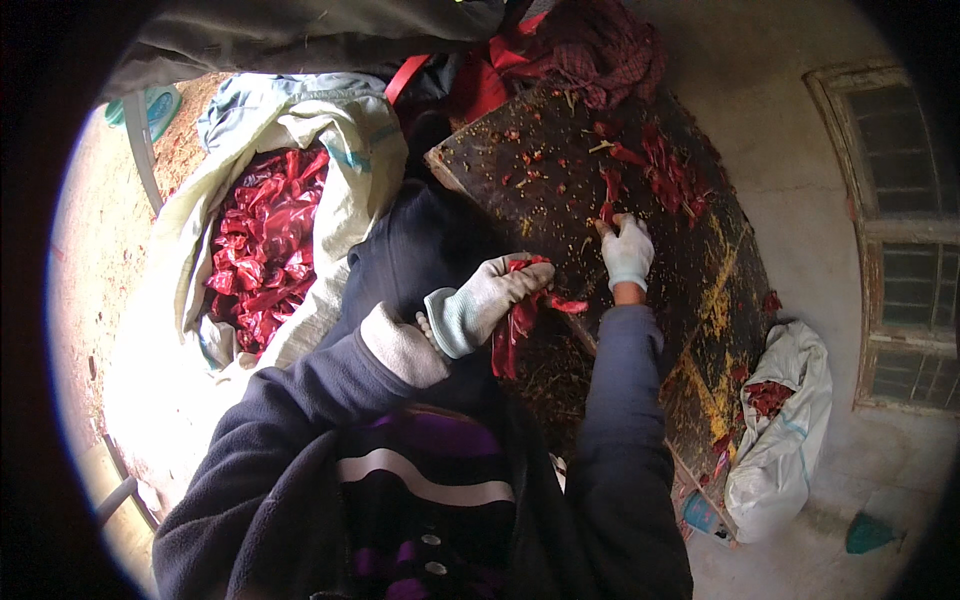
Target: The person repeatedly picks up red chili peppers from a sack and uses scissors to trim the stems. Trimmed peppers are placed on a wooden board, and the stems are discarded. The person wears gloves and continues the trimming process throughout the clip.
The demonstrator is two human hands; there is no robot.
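My left hand [487, 296], in a pale knitted work glove, is closed around several dried red chilli peppers [516, 337]. Their split, flattened skins hang below the fingers and stick out to the right. Over the dark tabletop, my right hand [628, 251] wears a similar glove. Its thumb and forefinger pinch the near end of a red chilli pepper [611, 186]. Beyond it lies a loose pile of red chillies [667, 172], some with pale stems. Seeds and small red scraps are scattered across the dark tabletop [559, 202].
On the left, an open white woven sack [360, 180] holds many red chilli skins [266, 240]. A second white sack [784, 442] leans at the right, near a blue container [701, 514]. Checked red cloth [600, 56] lies at the table's far edge. A barred window [900, 240] is in the right wall.
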